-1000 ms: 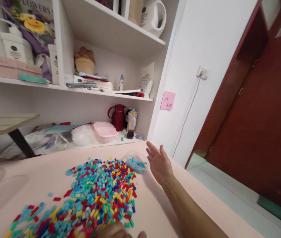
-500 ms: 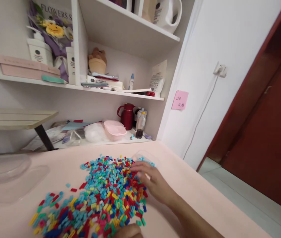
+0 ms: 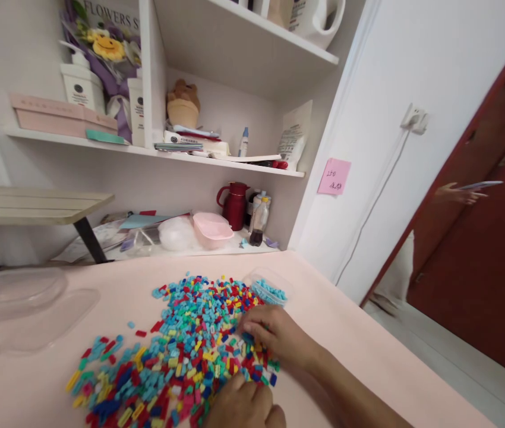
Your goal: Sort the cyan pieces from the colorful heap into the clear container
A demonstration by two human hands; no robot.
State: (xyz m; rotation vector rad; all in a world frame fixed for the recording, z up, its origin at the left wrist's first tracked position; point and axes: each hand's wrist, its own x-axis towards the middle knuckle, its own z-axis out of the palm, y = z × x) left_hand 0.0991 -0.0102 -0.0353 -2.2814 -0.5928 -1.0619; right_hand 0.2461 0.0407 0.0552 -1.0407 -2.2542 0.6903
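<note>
A broad pile of small coloured plastic building bricks lies spread on the pink tabletop. At the pile's right side is my right hand, its fingers bent and closed down among the bricks; whatever is in the fingertips is hidden. My left hand sits at the near edge of the pile, fingers curled together with their tips in the bricks, and I cannot make out what they hold. Just beyond my right hand stands a clear plastic container with light blue bricks in it.
Clear plastic lids or tubs lie at the left, near a small wooden stand. Along the back are a pink basin, a red jug and a bottle. A person's hand with a phone shows by the doorway.
My right hand has drawn back from near the container toward me, and its fingers have bent in. My left hand has come further into view over the pile. A person has appeared at the doorway.
</note>
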